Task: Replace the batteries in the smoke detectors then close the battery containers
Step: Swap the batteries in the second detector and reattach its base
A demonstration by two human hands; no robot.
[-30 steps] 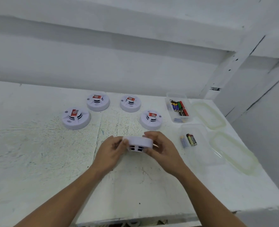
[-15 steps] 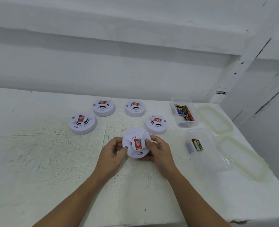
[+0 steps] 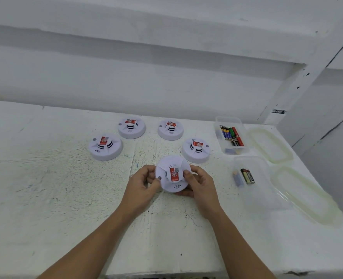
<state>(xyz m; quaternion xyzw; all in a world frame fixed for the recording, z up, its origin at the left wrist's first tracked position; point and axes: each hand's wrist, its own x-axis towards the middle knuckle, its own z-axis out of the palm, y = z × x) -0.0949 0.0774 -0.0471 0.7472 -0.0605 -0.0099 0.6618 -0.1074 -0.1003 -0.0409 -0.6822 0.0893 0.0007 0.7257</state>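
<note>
I hold the smoke detector [image 3: 173, 178] over mid-tabletop [image 3: 45, 198], red-sticker face tilted up twd me. Left hand [image 3: 144, 184] & right hand [image 3: 202, 185] grip its rim. 4 more detectors [image 3: 105, 147] behind; battery tubs [image 3: 230, 135] by right edge.

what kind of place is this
Likely a bare workroom set up as a test bench: a scuffed white table, plain white walls, and several smoke detectors beside open battery tubs.

Each smoke detector [image 3: 174, 187] is smooth, matt white plastic with a glossy red sticker [image 3: 174, 174] on top. The worktop [image 3: 56, 188] is white-painted, rough and scuffed with dark specks. The containers [image 3: 255, 198] are clear smooth plastic, the lids [image 3: 305, 196] cloudy yellowish plastic, and the batteries [image 3: 230, 133] glossy-wrapped.
</note>
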